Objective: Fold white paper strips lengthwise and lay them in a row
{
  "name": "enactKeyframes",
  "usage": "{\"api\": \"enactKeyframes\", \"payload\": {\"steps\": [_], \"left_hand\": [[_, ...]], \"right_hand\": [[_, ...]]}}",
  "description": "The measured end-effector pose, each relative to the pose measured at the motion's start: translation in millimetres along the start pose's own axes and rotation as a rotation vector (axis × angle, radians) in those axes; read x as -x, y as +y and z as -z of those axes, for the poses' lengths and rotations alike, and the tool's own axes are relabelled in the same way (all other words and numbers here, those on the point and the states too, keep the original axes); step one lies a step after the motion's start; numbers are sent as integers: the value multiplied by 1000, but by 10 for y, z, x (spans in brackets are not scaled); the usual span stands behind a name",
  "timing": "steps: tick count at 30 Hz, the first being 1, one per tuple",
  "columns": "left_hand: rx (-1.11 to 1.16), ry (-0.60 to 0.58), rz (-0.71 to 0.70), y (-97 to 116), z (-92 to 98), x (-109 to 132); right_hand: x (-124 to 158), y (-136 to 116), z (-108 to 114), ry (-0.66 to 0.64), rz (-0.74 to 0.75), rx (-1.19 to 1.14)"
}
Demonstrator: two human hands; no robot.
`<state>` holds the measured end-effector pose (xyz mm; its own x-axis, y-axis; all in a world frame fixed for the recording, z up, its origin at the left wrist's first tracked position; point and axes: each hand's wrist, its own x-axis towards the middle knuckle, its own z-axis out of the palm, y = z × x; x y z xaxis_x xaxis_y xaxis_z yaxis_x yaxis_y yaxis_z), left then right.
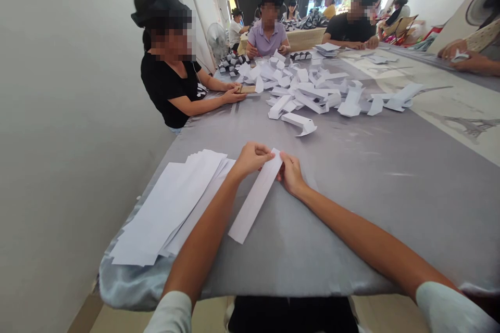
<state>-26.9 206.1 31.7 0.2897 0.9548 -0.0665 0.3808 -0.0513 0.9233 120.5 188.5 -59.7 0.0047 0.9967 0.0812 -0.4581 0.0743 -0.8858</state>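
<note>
The left hand [252,160] and right hand [291,173] pinched the top end of a white paper strip [255,200], steadying it on the grey table cloth [312,250], just beside a stack of paper strips [167,203].

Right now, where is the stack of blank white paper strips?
In the head view, the stack of white paper strips lies at the near left of the grey tablecloth, just left of the left hand and the single white strip.
</note>
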Motion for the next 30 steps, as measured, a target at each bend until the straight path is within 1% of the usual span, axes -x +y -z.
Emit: {"api": "enactKeyframes", "payload": {"steps": [4, 7, 9, 10, 13, 15, 16, 18, 19, 20, 21, 22, 25, 26, 27, 28, 29, 30], "left_hand": [[33, -1, -12, -37, -4, -5], [29, 32, -38, -39, -18, -16], [39, 108, -66, -32, -33, -36], [61, 164, -78, -29, -40, -50], [164, 379, -101, -23, -38, -102], [209, 498, -123, -18, -14, -131], [222, 536, -132, -14, 3, -141], [253, 560, -125, -5, 41, -147], [268, 541, -106, -1, 59, -142], [275, 498, -78, 0, 77, -133], [267, 425, -44, 0, 95, -119], [239, 316, 0, -4, 111, -101], [78, -118, 140, -25, 153, -45], [44, -220, 164, -35, 161, -34], [32, -262, 169, -44, 166, -31], [41, -237, 157, -54, 168, -35], [67, -156, 136, -63, 167, -45], [95, -44, 116, -73, 165, -61]], "right_hand": [[0, -12, -9, 3, -20, 7], [4, -30, -23, -8, -42, -4], [13, -43, -27, -50, -39, 14], [21, -50, -26, -82, -33, 40], [55, -73, -20, -207, -21, 140], [75, -82, -16, -280, -30, 186], [80, -83, -15, -298, -36, 197], [78, -74, -15, -273, -34, 200], [71, -66, -15, -238, -24, 195], [60, -55, -13, -193, -9, 187], [49, -44, -11, -146, 7, 176], [36, -32, -9, -103, 21, 166], [11, -6, -1, -17, 39, 153], [10, -4, -1, 2, 42, 153], [14, -6, -2, 17, 47, 152], [22, -12, -5, 26, 54, 150], [33, -21, -9, 23, 62, 147], [45, -33, -13, 6, 71, 142]]}}
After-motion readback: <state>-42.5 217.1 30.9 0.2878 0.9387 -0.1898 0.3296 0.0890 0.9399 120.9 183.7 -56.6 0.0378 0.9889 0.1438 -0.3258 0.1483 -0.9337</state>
